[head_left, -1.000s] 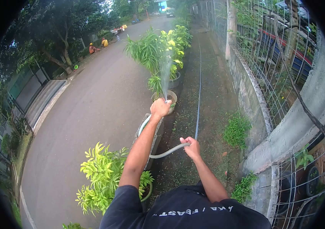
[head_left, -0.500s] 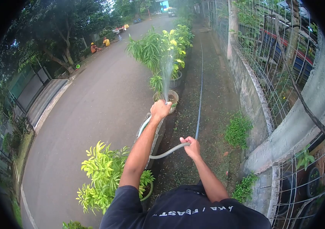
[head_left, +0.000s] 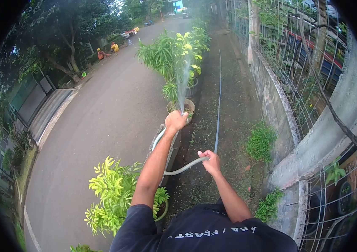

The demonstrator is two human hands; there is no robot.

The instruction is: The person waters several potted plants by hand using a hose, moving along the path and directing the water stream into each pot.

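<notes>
a grey paved road [head_left: 103, 113] takes up the left and middle of the view, curving up toward trees and two seated people in orange and yellow [head_left: 106, 50] at its far edge. on the right runs a concrete wall [head_left: 338, 113] topped with wire mesh fencing [head_left: 296, 54], and between wall and road lies a strip of dark soil [head_left: 229, 105] scattered with small weeds. along the road edge stands a row of potted plants [head_left: 174, 54] with long green and yellow leaves, and a bright yellow-green potted shrub [head_left: 115, 193] sits close by, just left of the person's left arm.

a pale green hose [head_left: 185, 167] loops from the right hand across to the left hand, while its farther length runs as a thin line up the soil strip beside the wall. the left hand [head_left: 176, 120] is stretched forward, fist closed around the hose end, which pokes out just above the fingers. the right hand [head_left: 210, 161] is nearer the body and lower, fingers wrapped around the hose where it bends. a spray of water [head_left: 182, 82] rises from the left hand toward the potted plants, above a round pot [head_left: 189, 105] just beyond the fist.
</notes>
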